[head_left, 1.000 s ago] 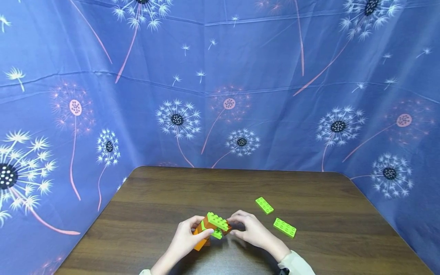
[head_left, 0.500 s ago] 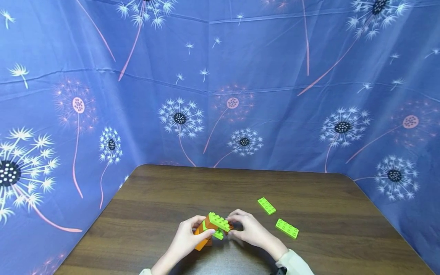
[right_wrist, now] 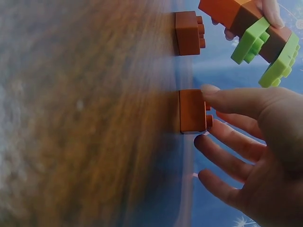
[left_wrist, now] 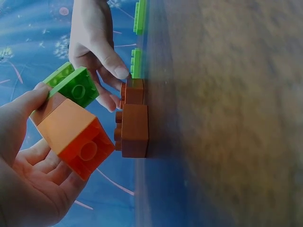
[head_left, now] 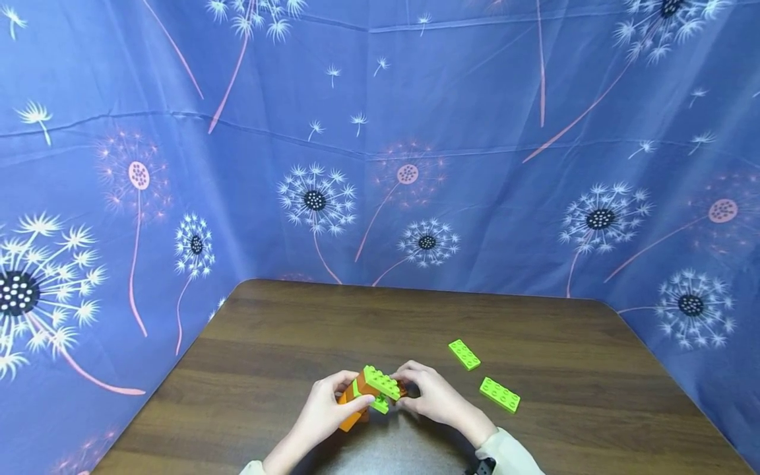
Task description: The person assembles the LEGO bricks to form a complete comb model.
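My left hand (head_left: 325, 408) grips a stack of toy building bricks (left_wrist: 66, 125), held tilted above the table. The stack has an orange brick at one end, brown bricks, and two light-green plates (right_wrist: 282, 61) jutting from it. My right hand (head_left: 432, 396) pinches a brown brick (right_wrist: 191, 111) that stands on the table, studs up, with the thumb at its upper edge. Its other fingers are partly hidden behind the brick. A second brown brick (left_wrist: 135, 130) stands on the table below the stack, mostly covered by it in the head view.
Two light-green plates lie on the wooden table (head_left: 267, 343) to the right of my right hand: one farther back (head_left: 464, 354), the other nearer (head_left: 500, 394). A blue cloth (head_left: 368, 145) with dandelion prints hangs behind and beside the table.
The head view has shifted slightly, so everything sits a little farther right in it. Both hands keep nearly the same places and the same hold on the bricks.
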A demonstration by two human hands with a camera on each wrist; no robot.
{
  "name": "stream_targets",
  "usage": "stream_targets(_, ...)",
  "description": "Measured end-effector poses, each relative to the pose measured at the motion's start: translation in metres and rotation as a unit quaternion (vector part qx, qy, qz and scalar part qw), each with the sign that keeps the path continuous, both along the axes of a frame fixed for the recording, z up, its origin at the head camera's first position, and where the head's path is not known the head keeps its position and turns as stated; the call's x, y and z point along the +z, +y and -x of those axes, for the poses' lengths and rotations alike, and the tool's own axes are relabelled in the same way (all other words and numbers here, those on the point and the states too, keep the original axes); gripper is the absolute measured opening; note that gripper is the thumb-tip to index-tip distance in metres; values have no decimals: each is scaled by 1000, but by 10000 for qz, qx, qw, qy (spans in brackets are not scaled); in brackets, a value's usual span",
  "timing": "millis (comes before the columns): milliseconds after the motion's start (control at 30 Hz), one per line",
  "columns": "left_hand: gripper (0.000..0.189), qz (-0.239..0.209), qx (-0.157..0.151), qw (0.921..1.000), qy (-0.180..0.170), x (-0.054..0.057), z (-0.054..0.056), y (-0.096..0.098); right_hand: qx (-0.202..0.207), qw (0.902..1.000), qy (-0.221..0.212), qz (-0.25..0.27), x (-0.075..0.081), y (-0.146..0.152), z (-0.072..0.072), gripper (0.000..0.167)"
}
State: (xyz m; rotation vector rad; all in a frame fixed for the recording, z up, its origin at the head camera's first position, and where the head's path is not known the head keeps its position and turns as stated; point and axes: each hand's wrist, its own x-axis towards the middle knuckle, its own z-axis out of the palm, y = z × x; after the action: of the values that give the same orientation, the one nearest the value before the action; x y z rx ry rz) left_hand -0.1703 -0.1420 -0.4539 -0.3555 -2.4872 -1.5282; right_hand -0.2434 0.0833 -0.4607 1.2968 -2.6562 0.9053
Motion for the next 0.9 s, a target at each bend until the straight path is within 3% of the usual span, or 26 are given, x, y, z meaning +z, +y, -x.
stream_targets(500, 35, 45, -159, 9999, 18, 2, 3, 8, -396, 9982, -257, -373, 0, 9, 0, 30)
stream_targets(900, 36, 62, -293, 9995, 63, 5, 4, 15, -399, 9988, -246, -145, 3, 21, -3, 31)
